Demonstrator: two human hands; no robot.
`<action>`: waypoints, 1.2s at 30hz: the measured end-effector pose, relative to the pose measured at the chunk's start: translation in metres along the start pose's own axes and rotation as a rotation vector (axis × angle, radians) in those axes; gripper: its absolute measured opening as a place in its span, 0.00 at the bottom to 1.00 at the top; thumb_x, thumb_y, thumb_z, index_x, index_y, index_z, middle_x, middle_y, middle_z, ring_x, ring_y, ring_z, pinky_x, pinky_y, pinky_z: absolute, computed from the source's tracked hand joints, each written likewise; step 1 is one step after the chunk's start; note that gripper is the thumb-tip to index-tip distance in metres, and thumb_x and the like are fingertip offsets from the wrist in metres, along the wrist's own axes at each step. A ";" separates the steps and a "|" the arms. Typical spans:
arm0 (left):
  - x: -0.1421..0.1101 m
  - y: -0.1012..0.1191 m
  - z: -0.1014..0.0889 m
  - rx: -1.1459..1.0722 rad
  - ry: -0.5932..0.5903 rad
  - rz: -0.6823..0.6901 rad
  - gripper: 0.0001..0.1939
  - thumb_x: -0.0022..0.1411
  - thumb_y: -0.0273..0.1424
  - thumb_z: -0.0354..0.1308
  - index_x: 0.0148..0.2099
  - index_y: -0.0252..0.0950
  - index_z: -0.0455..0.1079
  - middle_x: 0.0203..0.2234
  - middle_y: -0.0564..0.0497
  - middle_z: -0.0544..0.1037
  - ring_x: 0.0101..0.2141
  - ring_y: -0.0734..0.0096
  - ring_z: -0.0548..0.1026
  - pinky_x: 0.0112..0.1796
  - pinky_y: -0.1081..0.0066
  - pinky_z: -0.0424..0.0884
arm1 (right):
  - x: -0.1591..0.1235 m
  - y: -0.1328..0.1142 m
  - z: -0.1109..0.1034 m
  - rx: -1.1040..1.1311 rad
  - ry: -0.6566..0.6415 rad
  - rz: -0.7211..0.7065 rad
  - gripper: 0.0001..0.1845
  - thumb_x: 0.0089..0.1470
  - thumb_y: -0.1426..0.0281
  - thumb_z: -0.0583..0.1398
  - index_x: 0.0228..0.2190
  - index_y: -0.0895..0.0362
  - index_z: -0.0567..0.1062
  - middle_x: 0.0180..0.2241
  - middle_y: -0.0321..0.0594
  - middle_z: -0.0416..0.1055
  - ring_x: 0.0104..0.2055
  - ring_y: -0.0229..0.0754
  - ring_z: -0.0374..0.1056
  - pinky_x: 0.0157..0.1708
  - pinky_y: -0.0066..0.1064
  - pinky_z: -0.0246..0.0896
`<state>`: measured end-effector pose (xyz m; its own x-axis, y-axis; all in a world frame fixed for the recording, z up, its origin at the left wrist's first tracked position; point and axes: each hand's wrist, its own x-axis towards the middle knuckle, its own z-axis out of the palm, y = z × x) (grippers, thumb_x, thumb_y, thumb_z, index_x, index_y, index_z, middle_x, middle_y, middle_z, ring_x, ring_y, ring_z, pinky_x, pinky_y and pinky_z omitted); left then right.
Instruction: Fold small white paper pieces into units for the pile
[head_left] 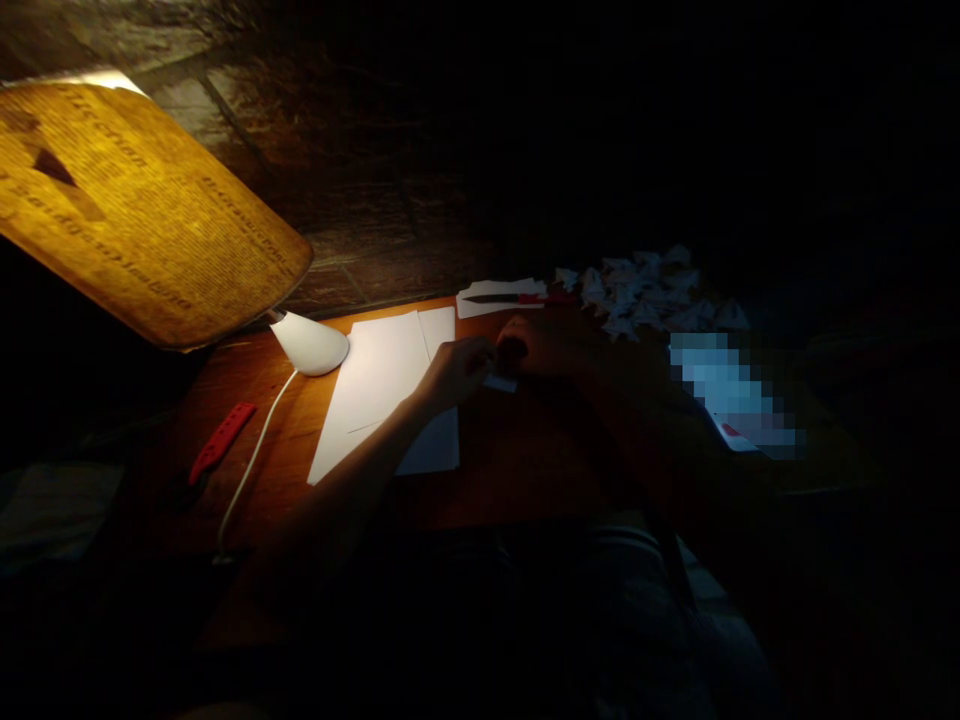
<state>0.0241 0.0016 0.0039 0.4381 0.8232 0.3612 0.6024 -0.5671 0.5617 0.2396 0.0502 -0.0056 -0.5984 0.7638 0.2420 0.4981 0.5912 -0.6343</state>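
Observation:
Over the wooden table, my left hand (459, 364) and my right hand (529, 345) are close together with fingers closed. Between them is a small white piece of paper (501, 382), its lower edge showing below the fingers. Both hands appear to grip it, though shadow hides the right fingertips. Large white paper sheets (382, 375) lie under and left of my left forearm. Beyond the hands, a knife (491, 298) with a red handle rests on a stack of smaller papers (480, 310). Several small folded paper pieces (637, 290) are heaped at the back right.
A lamp with a printed shade (157, 210) and white base (311, 344) lights the table's left side. Its white cord (251, 465) runs to the front edge near a red power strip (223, 437). A lit, blurred-out phone screen (727, 390) is at right. A brick wall stands behind.

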 end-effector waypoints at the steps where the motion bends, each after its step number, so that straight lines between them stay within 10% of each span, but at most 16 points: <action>1: 0.000 0.000 0.000 -0.003 0.003 -0.013 0.10 0.58 0.22 0.60 0.42 0.36 0.78 0.35 0.49 0.84 0.35 0.68 0.80 0.39 0.70 0.75 | 0.000 -0.001 0.000 -0.004 -0.002 0.000 0.08 0.49 0.70 0.70 0.34 0.56 0.81 0.42 0.43 0.75 0.44 0.46 0.70 0.44 0.35 0.64; 36: 0.003 -0.009 0.004 0.001 0.090 -0.111 0.11 0.56 0.24 0.63 0.43 0.38 0.79 0.37 0.48 0.84 0.39 0.63 0.80 0.44 0.62 0.78 | 0.002 -0.003 0.000 -0.040 -0.013 0.053 0.11 0.47 0.69 0.73 0.35 0.56 0.83 0.43 0.45 0.76 0.45 0.48 0.71 0.44 0.38 0.66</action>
<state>0.0223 0.0097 -0.0028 0.3072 0.8800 0.3622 0.6444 -0.4724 0.6013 0.2369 0.0502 -0.0035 -0.5787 0.7909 0.1991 0.5536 0.5602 -0.6162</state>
